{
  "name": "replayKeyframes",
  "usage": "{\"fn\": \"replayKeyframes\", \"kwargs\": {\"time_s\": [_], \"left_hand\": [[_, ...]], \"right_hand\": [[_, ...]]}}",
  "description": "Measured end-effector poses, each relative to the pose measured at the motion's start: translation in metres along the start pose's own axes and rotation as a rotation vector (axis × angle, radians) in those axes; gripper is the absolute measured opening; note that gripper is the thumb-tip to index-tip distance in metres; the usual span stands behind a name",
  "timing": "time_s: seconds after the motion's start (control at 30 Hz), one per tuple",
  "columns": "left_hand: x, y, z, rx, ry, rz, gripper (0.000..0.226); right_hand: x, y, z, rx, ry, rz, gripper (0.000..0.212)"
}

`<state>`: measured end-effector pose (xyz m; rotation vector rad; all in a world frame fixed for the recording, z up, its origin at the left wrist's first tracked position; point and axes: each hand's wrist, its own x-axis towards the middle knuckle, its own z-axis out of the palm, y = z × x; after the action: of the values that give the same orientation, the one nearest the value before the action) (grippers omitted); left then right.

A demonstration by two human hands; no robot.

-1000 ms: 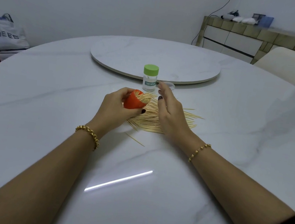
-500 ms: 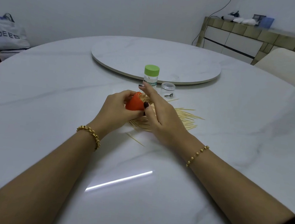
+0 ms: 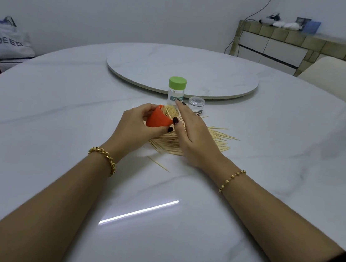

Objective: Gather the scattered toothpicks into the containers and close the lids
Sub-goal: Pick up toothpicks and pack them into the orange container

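Note:
My left hand (image 3: 134, 126) grips an orange container (image 3: 158, 119), tilted with its mouth toward the right, and toothpicks stick out of it. My right hand (image 3: 192, 133) lies beside the mouth with straight fingers, touching the protruding toothpicks. A pile of scattered toothpicks (image 3: 216, 139) lies on the white marble table (image 3: 57, 138) under and right of my right hand. One stray toothpick (image 3: 158, 164) lies nearer to me. A clear jar with a green lid (image 3: 176, 91) stands behind the hands.
A small clear round lid (image 3: 196, 101) lies right of the green-lidded jar. Behind them is a large turntable (image 3: 182, 68). A cream chair (image 3: 337, 77) stands at the right, a bag (image 3: 4, 40) at the far left, a sideboard (image 3: 287, 47) against the wall.
My right hand has shifted around the container's mouth, its fingers now stretched along the toothpicks sticking out. The left hand keeps holding the orange container, tilted a little more.

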<state>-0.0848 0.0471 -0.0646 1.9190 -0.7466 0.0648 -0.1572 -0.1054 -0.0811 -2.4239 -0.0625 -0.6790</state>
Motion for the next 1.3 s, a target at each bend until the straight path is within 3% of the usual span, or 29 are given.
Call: {"fn": "replayKeyframes", "kwargs": {"time_s": [0.5, 0.97, 1.3], "left_hand": [[0.0001, -0.0001, -0.0015, -0.023, 0.009, -0.001, 0.045], [-0.0007, -0.0011, -0.0007, 0.022, -0.026, 0.0, 0.052], [0.0006, -0.0042, 0.0006, 0.009, -0.023, -0.003, 0.058]], "right_hand": [[0.0057, 0.0059, 0.0027, -0.04, 0.056, -0.21, 0.046], [0.0058, 0.0032, -0.0001, -0.098, 0.321, -0.367, 0.019], [0.0038, -0.0013, -0.0049, -0.03, 0.461, -0.317, 0.015]]}}
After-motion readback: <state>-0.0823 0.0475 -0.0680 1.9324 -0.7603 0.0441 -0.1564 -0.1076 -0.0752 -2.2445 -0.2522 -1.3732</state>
